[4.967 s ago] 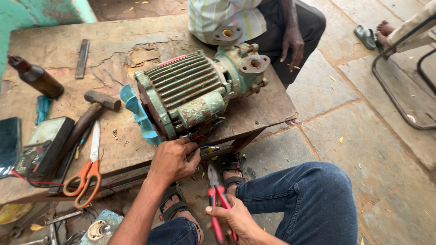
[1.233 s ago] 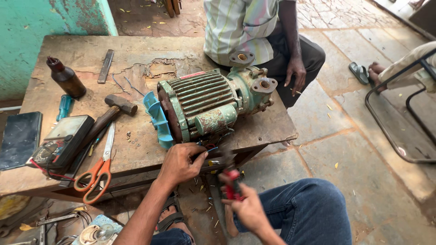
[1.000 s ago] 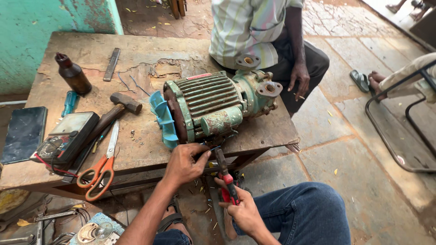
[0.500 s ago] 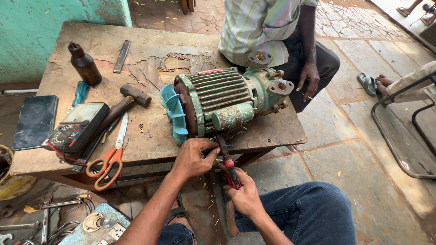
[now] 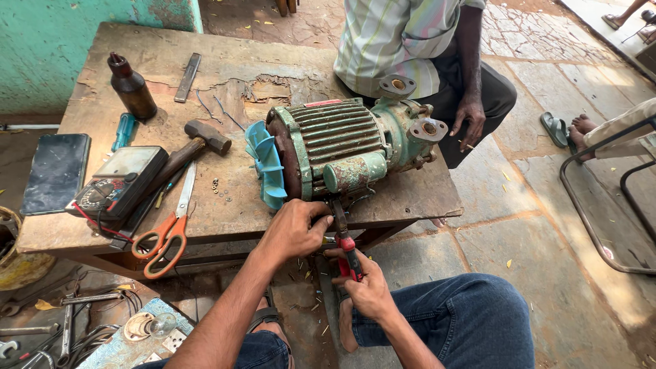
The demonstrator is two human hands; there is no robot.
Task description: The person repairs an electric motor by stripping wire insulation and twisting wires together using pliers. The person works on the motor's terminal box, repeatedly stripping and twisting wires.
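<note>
- The step in hand looks like work on the wiring at the underside of the motor (image 5: 342, 147), at the near edge of the table (image 5: 232, 219).
- The motor lies on its side near the middle of the table, its blue fan (image 5: 266, 171) toward the tools and its flanged pump end toward the seated person (image 5: 417, 48) on the far side.
- The right hand (image 5: 369, 290) has its fingers clamped round the red handles of the pliers (image 5: 345, 239), which stand nearly upright with the nose up at the motor's base.
- The left hand (image 5: 294, 229) rests against the table edge just under the motor, fingers curled together on something small there; what it pinches I cannot tell.
- The next move, as I judge it, calls for a steady left hand and a controlled squeeze or pull of the pliers, since the nose works in a tight, shadowed gap.
- Count on the table: one motor, one hammer (image 5: 188, 147), one pair of orange scissors (image 5: 167, 229), one meter (image 5: 119, 184), one dark bottle (image 5: 131, 87), one blue screwdriver (image 5: 123, 131), one flat file (image 5: 186, 77), and a few small nuts (image 5: 217, 186) lying loose beside the scissors.
- One dark flat case (image 5: 55, 172) lies at the table's left edge.
- On the floor below: several spanners (image 5: 65, 321), too jumbled to count.
- Two people besides the wearer: one seated by the table, one showing only a foot (image 5: 588, 126) by a sandal (image 5: 555, 128).
</note>
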